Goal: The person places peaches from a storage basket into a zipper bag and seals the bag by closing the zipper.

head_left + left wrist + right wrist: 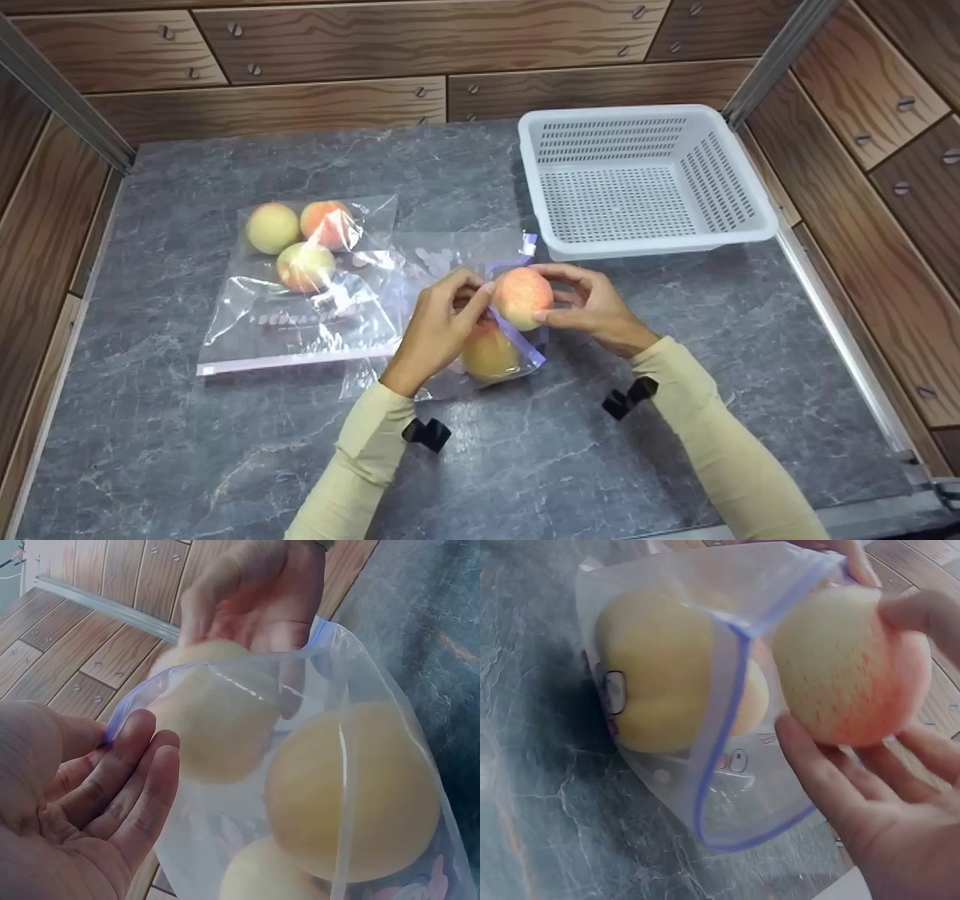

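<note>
A red and yellow peach [523, 294] sits in the grip of my right hand [596, 309], right at the mouth of a clear zip bag [727, 727] with a purple edge. My left hand [448, 322] pinches that purple edge between thumb and fingers, and the mouth gapes. Inside the bag lies a yellowish peach [656, 675]; part of another peach [266, 874] shows below it in the left wrist view. In the right wrist view the held peach [847, 667] is just outside the opening, with fingers and thumb around it.
At the left lies a second clear zip bag [247, 330] holding three peaches [306, 266]. A white perforated basket [615, 247] stands at the back right. Wood-patterned panels [322, 45] border the grey marbled table [247, 465].
</note>
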{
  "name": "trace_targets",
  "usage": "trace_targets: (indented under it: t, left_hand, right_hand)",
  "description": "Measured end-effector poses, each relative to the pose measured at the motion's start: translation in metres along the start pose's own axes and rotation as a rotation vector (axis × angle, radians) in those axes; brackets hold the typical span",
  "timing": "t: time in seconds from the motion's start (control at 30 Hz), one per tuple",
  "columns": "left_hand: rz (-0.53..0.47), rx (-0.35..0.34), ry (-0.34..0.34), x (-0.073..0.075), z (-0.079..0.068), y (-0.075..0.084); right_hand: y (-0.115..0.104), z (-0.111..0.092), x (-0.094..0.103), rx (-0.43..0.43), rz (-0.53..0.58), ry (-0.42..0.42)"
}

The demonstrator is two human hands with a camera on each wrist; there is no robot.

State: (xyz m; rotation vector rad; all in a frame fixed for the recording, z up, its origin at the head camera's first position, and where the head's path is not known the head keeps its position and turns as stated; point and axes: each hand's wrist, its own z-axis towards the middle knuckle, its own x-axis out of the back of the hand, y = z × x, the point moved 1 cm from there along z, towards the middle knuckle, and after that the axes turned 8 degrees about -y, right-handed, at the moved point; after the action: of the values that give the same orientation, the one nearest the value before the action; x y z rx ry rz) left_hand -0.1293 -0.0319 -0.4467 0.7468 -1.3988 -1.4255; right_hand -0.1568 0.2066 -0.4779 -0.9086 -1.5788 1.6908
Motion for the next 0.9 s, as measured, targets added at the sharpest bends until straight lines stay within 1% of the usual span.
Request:
trace_targets:
  t: [0.13,0.4,0.6,0.67,0.77,0.9]
  left_hand:
    - [0.003,0.001,-0.015,-0.001,0.001,0.001]
    - [0.030,-0.006,-0.046,-0.002,0.003,0.001]
    - [0.059,-0.049,-0.051,-0.003,0.004,0.000]
    - [0.059,-0.061,-0.055,-0.003,0.004,0.000]
    - [0.068,-0.077,-0.059,-0.004,0.006,-0.001]
    - [0.083,-0.092,-0.062,-0.004,0.008,-0.001]
  right_hand:
    - [0.003,0.002,-0.005,-0.012,-0.081,0.073]
    - [0.005,0.005,-0.016,0.008,-0.229,0.154]
    - [0.007,0.009,-0.024,0.040,-0.323,0.255]
    - [0.008,0.011,-0.027,0.051,-0.376,0.295]
    - [0.009,0.013,-0.030,0.060,-0.456,0.332]
    - [0.009,0.017,-0.034,0.100,-0.614,0.361]
